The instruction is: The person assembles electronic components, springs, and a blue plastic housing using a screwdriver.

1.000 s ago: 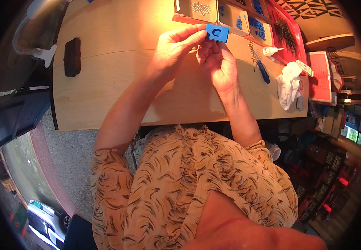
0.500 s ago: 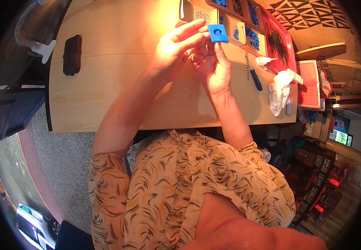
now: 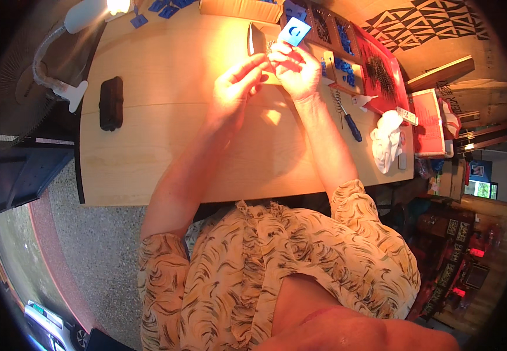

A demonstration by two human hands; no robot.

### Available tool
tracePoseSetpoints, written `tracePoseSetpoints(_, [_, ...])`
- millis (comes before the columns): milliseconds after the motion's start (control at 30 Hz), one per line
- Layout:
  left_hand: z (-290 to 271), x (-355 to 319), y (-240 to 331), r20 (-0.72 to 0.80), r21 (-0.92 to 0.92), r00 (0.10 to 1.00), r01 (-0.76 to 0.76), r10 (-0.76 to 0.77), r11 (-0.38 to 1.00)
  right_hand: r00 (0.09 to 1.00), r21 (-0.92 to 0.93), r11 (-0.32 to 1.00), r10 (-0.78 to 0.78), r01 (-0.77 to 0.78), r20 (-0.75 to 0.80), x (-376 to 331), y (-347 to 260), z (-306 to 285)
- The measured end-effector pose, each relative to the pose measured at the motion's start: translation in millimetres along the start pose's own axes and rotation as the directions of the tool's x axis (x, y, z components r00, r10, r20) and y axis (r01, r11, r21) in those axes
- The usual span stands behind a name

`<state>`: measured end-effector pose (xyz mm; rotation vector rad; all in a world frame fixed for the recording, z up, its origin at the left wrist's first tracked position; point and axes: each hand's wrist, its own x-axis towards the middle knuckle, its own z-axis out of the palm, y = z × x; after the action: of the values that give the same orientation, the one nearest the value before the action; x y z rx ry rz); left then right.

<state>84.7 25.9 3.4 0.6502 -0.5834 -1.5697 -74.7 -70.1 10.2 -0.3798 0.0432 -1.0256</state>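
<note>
My right hand (image 3: 298,71) grips a small blue square plate (image 3: 294,31) by its lower edge and holds it up, tilted, over the far part of the table. A dark curved mark shows on the plate's face, which shines in the lamp light. Beside it, apart from the plate, my left hand (image 3: 236,85) has its fingers and thumb drawn together; whatever is between them is hidden or too small to name. Behind the hands stands an open box (image 3: 257,40) with small parts, partly covered by my right hand.
Trays of blue parts (image 3: 344,71) stand at the far right. Nearer lie a blue-handled screwdriver (image 3: 353,127), a white cloth (image 3: 386,140) and a white nozzle bottle (image 3: 363,101). A dark case (image 3: 111,104) rests on the left, below a lamp (image 3: 92,14). Blue plates (image 3: 168,8) lie far left.
My left hand has come away from the blue plate and moved down. My right hand has raised the plate slightly and tilted it. The whole view has shifted, showing more of the far table.
</note>
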Motion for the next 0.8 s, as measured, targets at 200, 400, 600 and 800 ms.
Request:
tracePoseSetpoints(200, [-4.8,-2.7,-10.8,-0.003,0.031,1.0,0.029,-0.029,0.999,0.999,-0.144,0.99,-0.005,-0.001,-0.037,36.7,-4.6,10.2])
tracePoseSetpoints(400, [-3.5,-2.0,-17.7,-0.005,0.083,0.995,0.097,-0.097,0.992,0.996,-0.139,0.987,0.07,-0.076,-0.051,68.2,-3.9,4.4])
tracePoseSetpoints(600, [-6.8,0.2,-22.1,0.009,0.076,0.996,0.086,-0.087,0.993,0.993,-0.054,0.991,0.119,-0.12,-0.011,86.6,2.5,-9.2])
tracePoseSetpoints(800, [-6.6,-2.4,-17.7,0.014,0.085,0.996,0.083,-0.085,0.993,0.993,-0.085,0.99,0.103,-0.108,-0.063,90.3,10.2,-7.0])
